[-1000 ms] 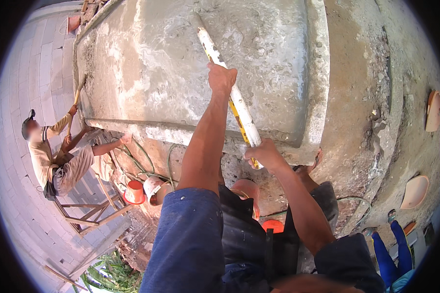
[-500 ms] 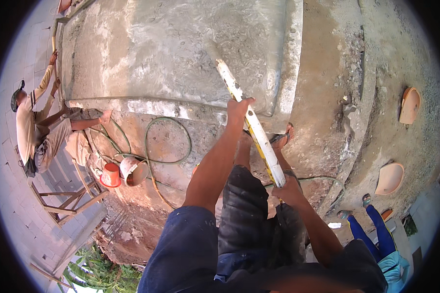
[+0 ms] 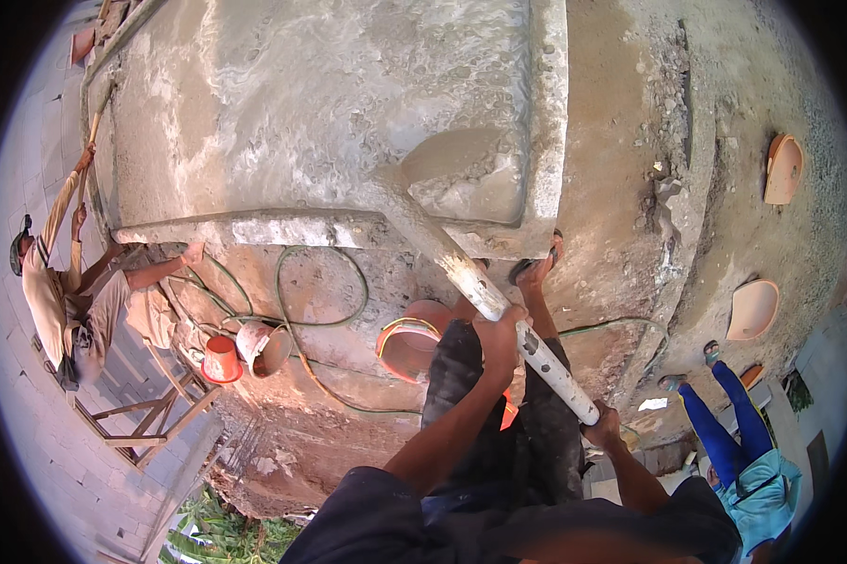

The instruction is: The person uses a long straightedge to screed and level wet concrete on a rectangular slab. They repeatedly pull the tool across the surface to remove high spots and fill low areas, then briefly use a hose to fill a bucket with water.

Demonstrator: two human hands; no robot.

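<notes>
A hoe with a thick white, mortar-smeared handle (image 3: 553,371) runs from my lap up and left over the edge of a mixing bed. Its broad, mud-coated blade (image 3: 456,155) stands in the wet grey mortar (image 3: 320,103), its lower part hidden. Partway along the handle, my left hand (image 3: 501,334) is wrapped round it. My right hand (image 3: 604,429) grips the handle's near end, close to my right hip. The low concrete rim (image 3: 301,230) of the bed passes under the handle.
At left a co-worker (image 3: 52,296) holds a long wooden handle over the bed. Orange bucket (image 3: 220,359), pale bucket (image 3: 266,348), reddish bucket (image 3: 412,343) and green hose (image 3: 282,282) lie near my feet. At right are two basins (image 3: 754,310) and another person (image 3: 757,489).
Both hands have drawn the handle back and down to the right. The blade, earlier sunk from sight, now shows above the mortar near the bed's near right corner.
</notes>
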